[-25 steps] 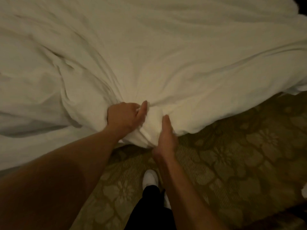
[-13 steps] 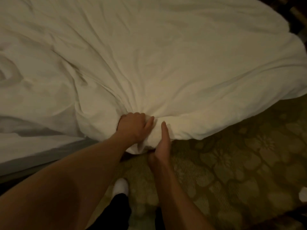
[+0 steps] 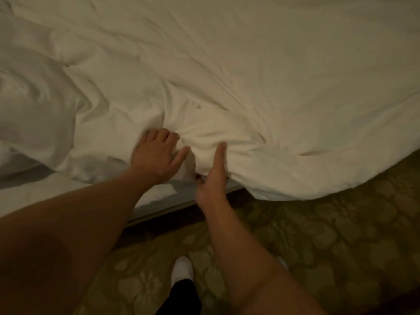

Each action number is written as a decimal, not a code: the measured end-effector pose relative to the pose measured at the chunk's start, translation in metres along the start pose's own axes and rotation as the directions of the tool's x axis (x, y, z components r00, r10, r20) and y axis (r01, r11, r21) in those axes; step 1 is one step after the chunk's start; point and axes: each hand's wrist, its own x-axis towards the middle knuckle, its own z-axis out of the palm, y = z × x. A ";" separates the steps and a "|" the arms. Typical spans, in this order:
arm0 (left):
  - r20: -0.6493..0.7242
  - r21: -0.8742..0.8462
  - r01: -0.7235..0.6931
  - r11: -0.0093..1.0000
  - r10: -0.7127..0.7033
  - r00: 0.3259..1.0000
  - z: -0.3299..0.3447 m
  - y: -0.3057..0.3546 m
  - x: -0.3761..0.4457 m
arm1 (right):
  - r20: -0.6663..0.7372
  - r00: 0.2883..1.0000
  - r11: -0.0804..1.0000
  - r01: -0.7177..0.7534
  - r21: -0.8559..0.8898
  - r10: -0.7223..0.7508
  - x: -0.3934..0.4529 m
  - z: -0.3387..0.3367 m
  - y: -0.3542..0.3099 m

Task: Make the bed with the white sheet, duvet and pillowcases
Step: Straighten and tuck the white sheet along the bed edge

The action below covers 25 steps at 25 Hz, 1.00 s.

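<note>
One white duvet (image 3: 250,76) spread across the bed, from 9 to 3 o'clock. Two hands at centre: left hand (image 3: 156,158) lying spread on a bunched fold, right hand (image 3: 213,176) gripping the duvet edge, thumb on top. One white shoe (image 3: 181,268) at 6 o'clock on patterned carpet (image 3: 329,235).

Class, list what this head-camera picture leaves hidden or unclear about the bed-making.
- Right hand: fingers hidden under the duvet edge.
- Left hand: fingertips motion-blurred.
- Pillowcases: none identifiable; the white bulge is cut off at the frame's left edge.
- Sheet: mostly covered by duvet.
</note>
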 end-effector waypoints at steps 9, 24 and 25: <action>-0.214 -0.113 -0.134 0.985 0.108 0.971 0.050 -0.022 -0.004 | -0.322 0.937 0.991 0.131 -0.028 -0.133 0.024 0.018 0.026; -0.082 -0.005 -0.257 0.966 0.256 0.963 0.080 -0.006 -0.089 | -0.103 0.990 0.990 -0.083 0.117 0.095 -0.018 -0.066 0.097; -0.079 -0.085 -0.188 0.979 0.181 0.980 0.073 0.000 -0.087 | -0.045 0.993 0.984 -0.100 0.148 0.108 -0.016 -0.064 0.097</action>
